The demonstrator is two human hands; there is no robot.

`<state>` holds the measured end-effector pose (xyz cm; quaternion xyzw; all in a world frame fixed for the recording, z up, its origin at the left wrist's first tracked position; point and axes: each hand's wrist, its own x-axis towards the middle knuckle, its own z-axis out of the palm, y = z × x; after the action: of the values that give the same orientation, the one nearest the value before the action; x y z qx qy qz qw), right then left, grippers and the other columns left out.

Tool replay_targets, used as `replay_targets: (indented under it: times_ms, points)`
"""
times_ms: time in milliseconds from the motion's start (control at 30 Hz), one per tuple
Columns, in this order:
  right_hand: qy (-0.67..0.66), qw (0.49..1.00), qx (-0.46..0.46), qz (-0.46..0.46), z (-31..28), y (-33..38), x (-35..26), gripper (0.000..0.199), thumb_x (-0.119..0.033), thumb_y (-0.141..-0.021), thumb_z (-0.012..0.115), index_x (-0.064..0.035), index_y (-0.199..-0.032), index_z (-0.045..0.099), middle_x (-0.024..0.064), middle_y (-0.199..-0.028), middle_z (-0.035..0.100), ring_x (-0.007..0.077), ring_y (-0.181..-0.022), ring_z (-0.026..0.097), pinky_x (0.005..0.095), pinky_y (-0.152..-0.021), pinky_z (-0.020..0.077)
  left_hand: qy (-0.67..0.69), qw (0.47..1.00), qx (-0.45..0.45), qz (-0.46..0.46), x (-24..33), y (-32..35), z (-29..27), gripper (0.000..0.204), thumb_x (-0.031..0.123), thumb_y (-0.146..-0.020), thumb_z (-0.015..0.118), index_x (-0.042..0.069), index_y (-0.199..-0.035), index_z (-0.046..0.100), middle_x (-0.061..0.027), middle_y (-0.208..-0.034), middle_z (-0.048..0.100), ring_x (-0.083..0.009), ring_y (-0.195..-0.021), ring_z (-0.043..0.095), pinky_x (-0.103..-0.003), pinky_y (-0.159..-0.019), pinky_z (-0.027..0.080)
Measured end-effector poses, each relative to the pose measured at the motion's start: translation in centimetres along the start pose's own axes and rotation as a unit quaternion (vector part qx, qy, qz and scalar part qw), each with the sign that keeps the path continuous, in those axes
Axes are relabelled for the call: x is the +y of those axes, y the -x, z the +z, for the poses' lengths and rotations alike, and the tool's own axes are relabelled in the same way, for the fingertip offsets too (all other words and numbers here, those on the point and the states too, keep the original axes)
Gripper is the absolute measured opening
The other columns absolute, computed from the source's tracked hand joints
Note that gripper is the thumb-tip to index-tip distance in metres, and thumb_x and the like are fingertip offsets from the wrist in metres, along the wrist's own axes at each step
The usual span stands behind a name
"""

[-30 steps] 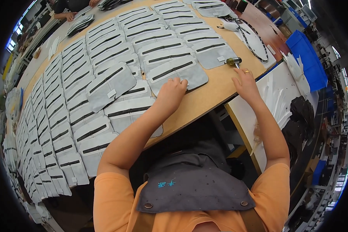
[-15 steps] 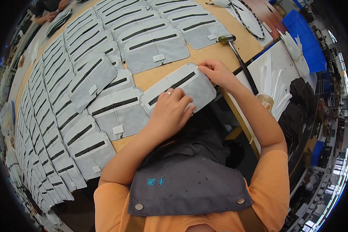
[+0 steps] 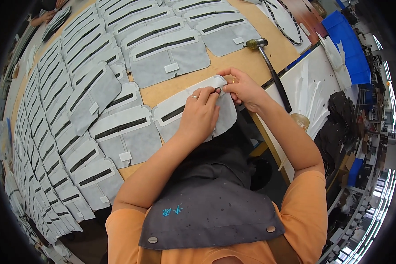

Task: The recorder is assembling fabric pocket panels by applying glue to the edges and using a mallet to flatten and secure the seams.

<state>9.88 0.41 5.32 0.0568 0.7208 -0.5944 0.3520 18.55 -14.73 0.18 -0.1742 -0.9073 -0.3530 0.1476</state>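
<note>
Fingers of the right hand (image 3: 246,90) appear closed on the upper right corner of a grey zippered panel (image 3: 226,112). Beside them, the left hand (image 3: 197,112) is laid across the black zipper (image 3: 172,113) with bent fingers; whether anything is pinched there cannot be told. Between the hands a small dark piece (image 3: 217,89) is seen, too small to be identified. By judgement, the zipper's right end is being worked, and a steady hold on the panel is called for.

The panel is placed at the near edge of the wooden counter (image 3: 233,61), its lower right corner apparently reaching past it. Similar panels (image 3: 185,59) are spread in overlapping rows, so room is limited to the left. Near the right hand, a hammer (image 3: 275,77) is rested across the counter's edge, possibly in the way. Farther right, white strips (image 3: 310,97) and black pieces (image 3: 339,119) are heaped, with a blue bin (image 3: 345,48) beyond.
</note>
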Motion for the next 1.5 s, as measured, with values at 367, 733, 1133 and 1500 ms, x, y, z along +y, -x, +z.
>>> replay_targets:
  times_ms: [367,733,1133,1500]
  points:
    - [0.535,0.733,0.124,-0.402,-1.3,3.5,3.9,0.025,-0.003,-0.079,0.059,-0.004,-0.103,0.061,0.0103,-0.1,0.059,0.027,-0.093,0.058,0.0363,-0.076,0.0456,0.016,0.999,-0.047,-0.019,-0.1,-0.7,-0.2,0.041,0.008,-0.08,0.063,0.003,-0.12,0.057,-0.0119,-0.118,0.053,-0.0312,-0.11,0.049,-0.041,-0.091,0.04]
    - [0.622,0.639,0.177,-0.416,-0.8,3.9,5.2,0.032,-0.008,-0.078,0.058,0.0012,-0.108,0.063,0.0071,-0.1,0.061,0.0194,-0.094,0.055,0.0307,-0.079,0.0423,-0.094,0.993,-0.065,-0.009,0.7,-1.3,0.0,0.042,0.011,-0.079,0.058,0.007,-0.121,0.059,-0.0062,-0.116,0.053,-0.025,-0.109,0.049,-0.038,-0.088,0.039]
    - [0.64,0.593,0.204,-0.445,-0.1,3.8,5.7,0.029,-0.006,-0.075,0.058,0.0042,-0.101,0.064,0.0106,-0.099,0.063,0.021,-0.092,0.057,0.031,-0.078,0.0427,0.163,0.979,-0.06,-0.107,-3.9,-1.6,-6.4,0.036,0.013,-0.088,0.057,0.002,-0.122,0.053,-0.0168,-0.115,0.052,-0.0355,-0.104,0.051,-0.04,-0.093,0.041]
    - [0.391,0.765,0.014,-0.512,8.9,3.1,3.6,0.03,0.001,-0.077,0.062,0.0005,-0.107,0.062,0.0128,-0.099,0.06,0.0304,-0.089,0.058,0.0387,-0.08,0.0483,0.073,0.965,-0.121,-0.222,-5.0,1.9,-10.3,0.039,0.006,-0.082,0.063,0.004,-0.119,0.055,-0.0104,-0.099,0.055,-0.0197,-0.09,0.054,-0.03,-0.082,0.046]
